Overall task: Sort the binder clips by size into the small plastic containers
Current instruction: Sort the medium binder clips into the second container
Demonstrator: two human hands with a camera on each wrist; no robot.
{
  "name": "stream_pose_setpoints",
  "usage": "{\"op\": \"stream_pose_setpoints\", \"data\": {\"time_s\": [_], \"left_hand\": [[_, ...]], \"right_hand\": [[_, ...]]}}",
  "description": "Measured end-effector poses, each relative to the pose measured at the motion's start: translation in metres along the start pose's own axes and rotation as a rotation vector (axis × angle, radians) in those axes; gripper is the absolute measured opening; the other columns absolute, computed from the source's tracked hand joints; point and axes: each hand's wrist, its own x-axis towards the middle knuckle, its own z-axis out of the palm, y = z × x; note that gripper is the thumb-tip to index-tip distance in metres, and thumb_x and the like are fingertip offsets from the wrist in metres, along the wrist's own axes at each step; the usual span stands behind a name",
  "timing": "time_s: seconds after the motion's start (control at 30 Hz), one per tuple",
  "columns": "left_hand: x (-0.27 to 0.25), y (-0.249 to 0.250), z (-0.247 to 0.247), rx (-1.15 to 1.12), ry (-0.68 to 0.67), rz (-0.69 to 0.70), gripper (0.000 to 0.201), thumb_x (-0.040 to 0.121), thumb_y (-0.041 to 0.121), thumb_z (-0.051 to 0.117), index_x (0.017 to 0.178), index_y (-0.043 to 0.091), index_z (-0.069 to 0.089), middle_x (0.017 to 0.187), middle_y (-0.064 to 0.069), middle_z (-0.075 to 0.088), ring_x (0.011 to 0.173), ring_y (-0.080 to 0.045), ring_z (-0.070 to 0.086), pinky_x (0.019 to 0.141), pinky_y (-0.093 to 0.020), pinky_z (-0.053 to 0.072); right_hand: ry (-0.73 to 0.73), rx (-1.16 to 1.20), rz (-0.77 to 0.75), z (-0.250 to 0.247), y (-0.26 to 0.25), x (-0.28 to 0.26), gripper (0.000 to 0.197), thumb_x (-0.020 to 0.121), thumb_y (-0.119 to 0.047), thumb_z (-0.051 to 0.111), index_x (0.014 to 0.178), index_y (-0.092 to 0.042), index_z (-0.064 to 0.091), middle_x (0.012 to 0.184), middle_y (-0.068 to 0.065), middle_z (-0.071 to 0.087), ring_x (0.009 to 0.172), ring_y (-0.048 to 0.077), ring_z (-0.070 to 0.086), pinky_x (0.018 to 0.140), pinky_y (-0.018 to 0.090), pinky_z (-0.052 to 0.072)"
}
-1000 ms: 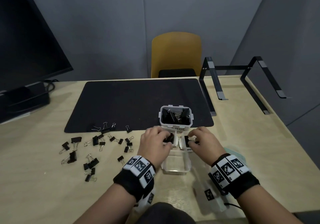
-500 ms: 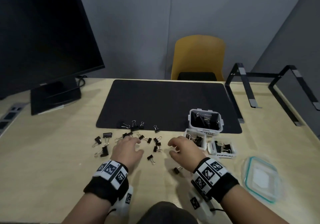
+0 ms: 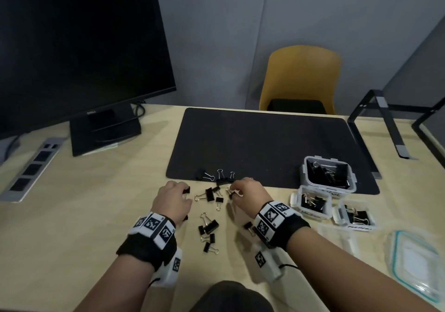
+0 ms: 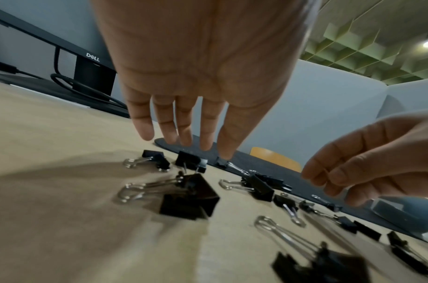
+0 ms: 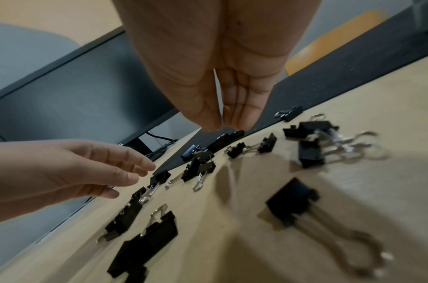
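**A:** Both your hands are over the loose binder clips strewn on the wooden desk along the near edge of the black desk mat. Your left hand hangs with its fingers straight and apart, holding nothing. Your right hand has thumb and fingertips drawn together just above a small clip at the mat's near edge; whether they already hold it, I cannot tell.

**B:** So what makes this pick go well?

**A:** I would take one clip per hand and judge its size before lifting. Grip the black body rather than the wire loops, which swing. Several clips lie touching, so separate the one you want, or a neighbour may ride along.

**B:** Which way do they point?

**A:** No common way. The big clip near your left wrist lies with its long axis slanting, wire handles toward the desk's far left and body toward you. The one between your hands lies crosswise, handles left. Three on the mat's near edge aim their loops at the far side.

**B:** And the containers?

**A:** Toward the desk's right edge: the large tub sits on the mat's near right corner, the medium tub just in front of it, and the small tub to the right of that. Each already holds clips.
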Motion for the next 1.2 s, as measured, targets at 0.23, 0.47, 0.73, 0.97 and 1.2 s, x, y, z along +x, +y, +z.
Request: {"op": "stream_pose_setpoints", "data": {"time_s": [0.23, 0.47, 0.73, 0.97, 1.2], "left_hand": [[0.023, -0.016, -0.005, 0.031, -0.041, -0.018, 0.048, 0.086, 0.005, 0.051, 0.133, 0.016, 0.05, 0.138, -0.007, 0.044, 0.122, -0.025, 0.047, 0.097, -0.033, 0.043], [0.035, -0.018, -0.001, 0.026, -0.025, 0.018, 0.04, 0.083, 0.019, 0.064, 0.122, 0.02, 0.059, 0.122, -0.005, 0.053, 0.109, -0.023, 0.053, 0.089, -0.031, 0.048], [0.039, -0.011, -0.003, 0.039, -0.033, 0.036, 0.012, 0.085, 0.018, 0.059, 0.095, 0.018, 0.051, 0.099, -0.002, 0.05, 0.079, -0.018, 0.05, 0.067, -0.025, 0.038], [0.038, -0.002, -0.004, 0.033, -0.068, 0.018, 0.023, 0.08, 0.021, 0.062, 0.1, 0.016, 0.053, 0.096, -0.001, 0.05, 0.08, -0.017, 0.05, 0.064, -0.024, 0.036], [0.039, 0.007, -0.006, -0.03, -0.062, -0.004, 0.019, 0.076, 0.023, 0.067, 0.094, 0.017, 0.064, 0.102, -0.001, 0.051, 0.083, -0.016, 0.054, 0.066, -0.023, 0.041]], "right_hand": [[-0.059, -0.001, 0.06, 0.013, -0.018, 0.031, 0.051, 0.088, -0.014, 0.052, 0.136, -0.028, 0.043, 0.131, 0.007, 0.046, 0.115, 0.026, 0.052, 0.094, 0.032, 0.045], [-0.029, -0.073, 0.096, 0.013, -0.021, 0.039, 0.029, 0.092, -0.023, 0.048, 0.12, -0.022, 0.051, 0.114, 0.009, 0.048, 0.105, 0.031, 0.052, 0.086, 0.036, 0.047], [-0.013, -0.087, 0.129, 0.016, -0.025, 0.037, 0.029, 0.091, -0.016, 0.046, 0.121, -0.018, 0.045, 0.12, 0.01, 0.039, 0.112, 0.029, 0.044, 0.092, 0.04, 0.046], [-0.036, -0.116, 0.134, 0.011, -0.023, 0.037, 0.029, 0.09, -0.014, 0.046, 0.119, -0.013, 0.045, 0.118, 0.01, 0.046, 0.109, 0.028, 0.047, 0.091, 0.037, 0.043], [0.065, -0.064, 0.132, 0.002, -0.016, 0.029, 0.032, 0.085, -0.015, 0.054, 0.116, -0.012, 0.047, 0.111, 0.007, 0.05, 0.102, 0.026, 0.053, 0.082, 0.031, 0.044]]}}
